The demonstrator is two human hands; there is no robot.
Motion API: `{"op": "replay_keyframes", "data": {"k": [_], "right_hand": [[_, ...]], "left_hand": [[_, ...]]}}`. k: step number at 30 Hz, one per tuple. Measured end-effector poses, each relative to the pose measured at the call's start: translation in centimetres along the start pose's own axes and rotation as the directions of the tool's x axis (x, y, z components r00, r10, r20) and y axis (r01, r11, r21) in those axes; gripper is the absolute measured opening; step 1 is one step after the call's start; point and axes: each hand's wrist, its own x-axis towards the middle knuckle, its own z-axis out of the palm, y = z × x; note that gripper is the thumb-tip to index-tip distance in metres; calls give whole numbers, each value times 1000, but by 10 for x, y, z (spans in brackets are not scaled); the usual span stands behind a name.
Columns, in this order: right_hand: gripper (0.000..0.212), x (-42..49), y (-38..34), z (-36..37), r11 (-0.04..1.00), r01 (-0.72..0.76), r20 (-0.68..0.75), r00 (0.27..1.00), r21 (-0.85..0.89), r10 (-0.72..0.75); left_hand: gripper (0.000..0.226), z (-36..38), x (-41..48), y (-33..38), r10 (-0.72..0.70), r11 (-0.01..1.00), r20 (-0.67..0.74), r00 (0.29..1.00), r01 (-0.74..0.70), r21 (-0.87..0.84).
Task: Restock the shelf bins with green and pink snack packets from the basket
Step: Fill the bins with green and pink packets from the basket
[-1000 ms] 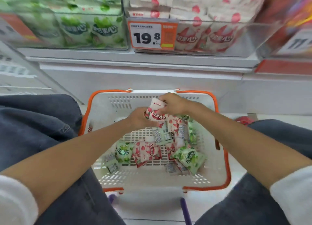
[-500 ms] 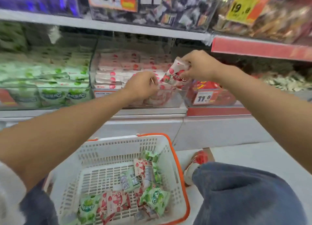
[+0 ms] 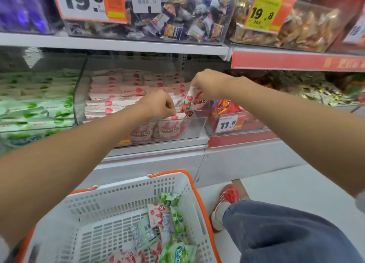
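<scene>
The right hand point(image 3: 209, 85) pinches a pink packet point(image 3: 194, 102) by its top edge, just over the front right corner of the pink bin point(image 3: 197, 126). The left hand point(image 3: 158, 106) curls down onto the front row there; whether it grips anything, I cannot tell. The basket point(image 3: 199, 195) below holds a mixed heap of green and pink packets point(image 3: 166, 225), so plenty remains, I'd say.

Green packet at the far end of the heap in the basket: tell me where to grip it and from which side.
Pinch the green packet by its left edge, coming from above and from the left. It lies flat and topmost with nothing covering it, while the basket wall stands close on its right and would likely crowd the fingers there.
</scene>
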Motion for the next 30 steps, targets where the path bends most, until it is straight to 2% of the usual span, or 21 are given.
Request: {"op": "replay_keyframes", "data": {"k": [2,6,9,16,19,21,25,28,30], "right_hand": [[21,1,-1,-2,1000,-8,3,1000,-2,8],[14,0,-13,-2,993,-26,64,997,-115,34],[31,2,-20,11,983,-37,81,995,-182,53],[41,18,-24,28,995,-60,128,989,-79,69],[21,20,-24,32,993,-51,108,992,-103,62],[21,21,-24,36,991,-25,106,994,-133,39],[23,25,-15,35,991,-31,181,982,-132,55],[47,28,-9,28,994,-63,203,976,-91,81],[46,30,-11,33,994,-72,197,976,-85,88]], "left_hand": [[12,-1,0,-2,12,1000,17,1000,-12,-1],[12,-3,0,-4,23,999,22,999,-23,29],[14,-2,0,-4,25,999,27,999,-26,30],[13,-5,2,5,-1,993,4,1000,1,-122],[24,-4,8,10,-2,990,-13,1000,0,-142],[33,-2,12,13,-21,993,-24,999,18,-117],[30,0,16,13,-27,994,-6,1000,26,-104],[29,-3,17,11,-10,990,-7,1000,9,-141],[21,-3,18,10,4,992,8,1000,-3,-125]]}}
